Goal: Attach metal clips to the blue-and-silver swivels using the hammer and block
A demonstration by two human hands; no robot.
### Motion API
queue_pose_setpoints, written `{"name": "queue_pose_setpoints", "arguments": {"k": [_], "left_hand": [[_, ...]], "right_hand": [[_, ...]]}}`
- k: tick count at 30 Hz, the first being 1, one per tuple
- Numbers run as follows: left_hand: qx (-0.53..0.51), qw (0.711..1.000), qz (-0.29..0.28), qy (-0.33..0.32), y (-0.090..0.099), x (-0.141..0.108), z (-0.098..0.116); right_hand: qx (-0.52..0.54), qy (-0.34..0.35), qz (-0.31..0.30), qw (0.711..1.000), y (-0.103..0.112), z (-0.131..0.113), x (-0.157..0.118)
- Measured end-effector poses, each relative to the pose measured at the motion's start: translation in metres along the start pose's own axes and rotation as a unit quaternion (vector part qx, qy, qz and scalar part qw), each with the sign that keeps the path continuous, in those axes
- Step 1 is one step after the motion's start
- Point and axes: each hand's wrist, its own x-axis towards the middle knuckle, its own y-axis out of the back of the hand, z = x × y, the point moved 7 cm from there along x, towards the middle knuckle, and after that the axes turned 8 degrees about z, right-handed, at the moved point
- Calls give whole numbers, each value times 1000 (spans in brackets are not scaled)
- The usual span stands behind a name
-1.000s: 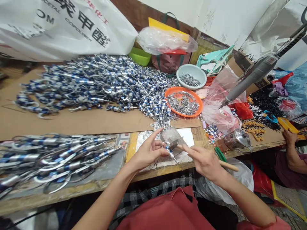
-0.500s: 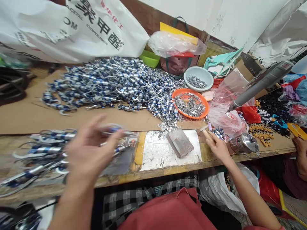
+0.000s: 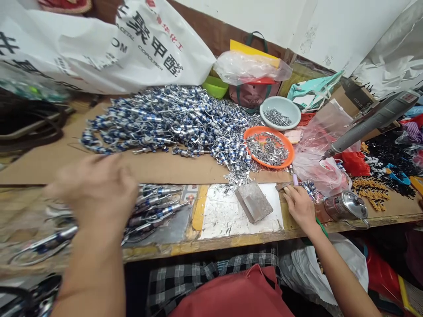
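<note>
My left hand (image 3: 95, 187) is smeared by motion above a row of blue-and-silver metal parts with curved wire loops (image 3: 155, 211) at the bench's left front. Its fingers are too blurred to read. On the right, my right hand (image 3: 299, 207) rests low on the bench with its fingers closed round a small hammer; the dark head (image 3: 282, 186) pokes out past the fingertips, and the handle is hidden under the hand. Between the hands, a grey metal block (image 3: 254, 202) lies tilted on a worn white sheet (image 3: 214, 215).
Behind lies a large heap of similar parts (image 3: 172, 119). An orange dish (image 3: 291, 156) holds small metal plates, and a pale blue bowl (image 3: 297, 116) holds pins. A grey electric screwdriver (image 3: 373, 123) hangs at right, above a lidded metal mug (image 3: 343, 209).
My left hand has moved left and away from the parts at its fingertips. My right hand has lowered the hammer to the bench. The view has shifted slightly.
</note>
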Motion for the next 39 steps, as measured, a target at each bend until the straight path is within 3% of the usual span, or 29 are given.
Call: {"name": "queue_pose_setpoints", "arguments": {"k": [3, 6, 9, 12, 15, 20, 24, 28, 32, 36, 39], "left_hand": [[0, 990, -128, -62, -51, 21, 40], [6, 986, -151, -72, -88, 38, 52], [13, 982, -171, -75, -110, 41, 49], [21, 980, -184, -67, -118, 33, 45], [21, 979, -196, -56, -118, 20, 48], [7, 980, -195, -30, -109, 5, 48], [-10, 973, -230, -9, -109, -4, 46], [-61, 973, -220, -21, -100, -17, 63], [-147, 972, -182, -14, -77, -40, 84], [-313, 931, -187, -34, -57, -72, 112], [-352, 919, -167, -61, -46, -87, 125]], "right_hand": [[95, 70, 7, 993, -13, -29, 23], [157, 180, -36, 970, -35, -62, 47], [170, 290, -88, 938, -53, -84, 63], [146, 334, -128, 922, -65, -90, 71], [146, 333, -129, 923, -69, -88, 70], [148, 244, -76, 955, -63, -77, 63], [148, 198, -56, 967, -63, -72, 65], [175, 127, -11, 976, -60, -59, 79], [216, 46, 51, 974, -38, -51, 82], [333, -11, 98, 938, 2, -72, 63], [454, 31, 68, 888, 26, -109, 44]]}}
